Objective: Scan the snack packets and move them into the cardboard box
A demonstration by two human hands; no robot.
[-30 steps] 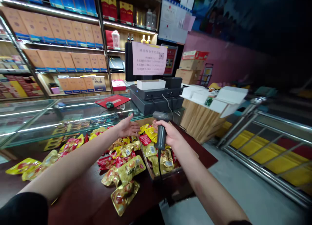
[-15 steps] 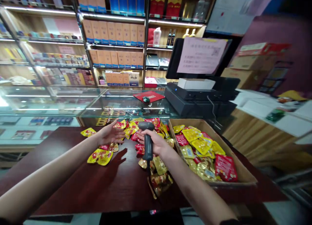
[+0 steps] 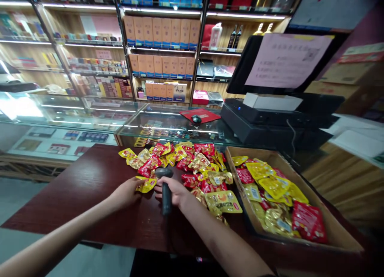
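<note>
Left of the open brown cardboard box (image 3: 339, 233), the right hand (image 3: 177, 192) has its fingers wrapped around the handle of a dark grey plastic scanner (image 3: 167, 200), above the shiny dark red counter (image 3: 90, 193). Farther left of the box, the left hand (image 3: 127, 193) touches a small shiny yellow plastic packet (image 3: 147, 185), but I cannot tell if its fingers pinch it. A heap of shiny red, yellow and gold packets (image 3: 187, 159) lies just beside the box's left side.
</note>
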